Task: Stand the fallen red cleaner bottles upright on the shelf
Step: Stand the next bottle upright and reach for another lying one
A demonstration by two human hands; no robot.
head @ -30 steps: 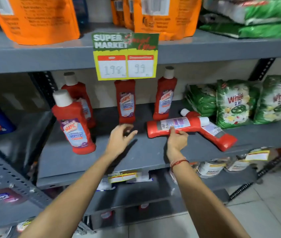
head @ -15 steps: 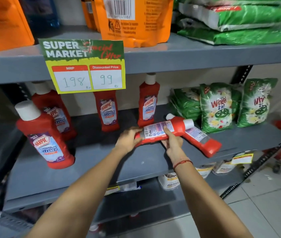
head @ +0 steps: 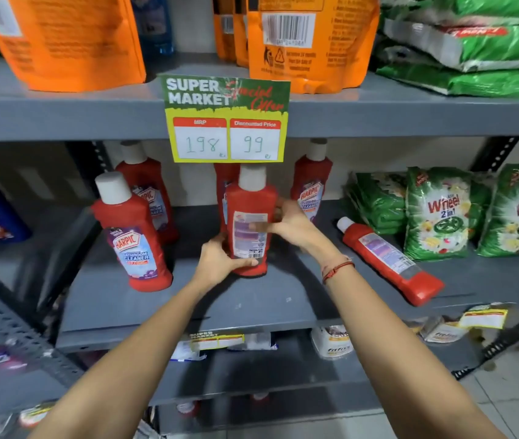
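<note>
Both hands clasped one red plastic cleaner bottle with a white cap (head: 251,213), upright on the grey metal shelf (head: 283,299).

From the left, the left hand (head: 220,259) wrapped its base while the right hand (head: 290,221) closed on its side, back label facing out. Further right, a second red white-capped bottle (head: 388,259) lay fallen beside green detergent packets (head: 435,213).

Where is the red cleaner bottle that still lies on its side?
In the head view, the fallen red plastic bottle lies on the grey metal shelf, right of both hands, beside the green detergent bags, cap pointing back-left.
</note>
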